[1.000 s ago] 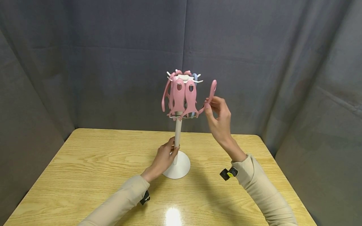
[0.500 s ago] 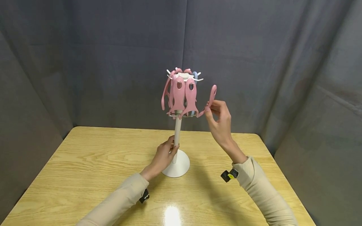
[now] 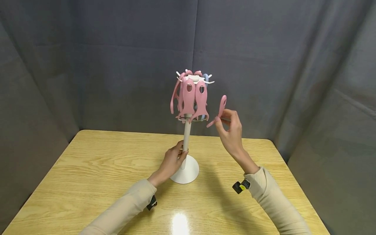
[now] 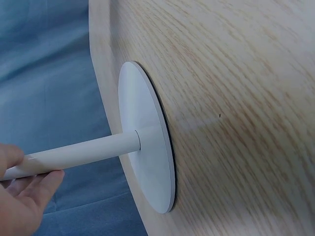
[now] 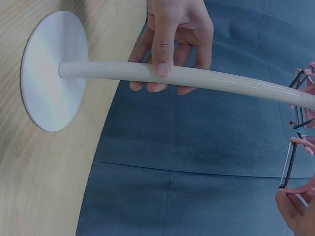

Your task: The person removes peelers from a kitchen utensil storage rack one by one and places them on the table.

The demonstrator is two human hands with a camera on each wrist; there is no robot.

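Observation:
A white stand with a round base [image 3: 184, 176] and upright pole [image 3: 186, 133] carries several pink peelers [image 3: 186, 101] and a blue one [image 3: 206, 78] on its top hooks. My left hand [image 3: 171, 162] grips the pole low down; in the right wrist view the left hand's [image 5: 179, 42] thumb lies over the pole [image 5: 221, 81], fingers behind it. To the right of the hanging peelers and apart from them, my right hand [image 3: 232, 132] pinches another pink peeler [image 3: 222, 106] between thumb and fingers. The right wrist view shows this peeler's metal blade [image 5: 288, 164].
The stand's base rests on a light wooden table [image 3: 111, 163]. Grey curtains [image 3: 132, 81] hang behind the table and at both sides. White hooks [image 3: 210, 82] stick out from the stand's top.
The right hand has moved slightly down with the pink peeler, which now shows a gap from the hanging ones. The left hand keeps its grip on the pole, and the whole view has shifted slightly.

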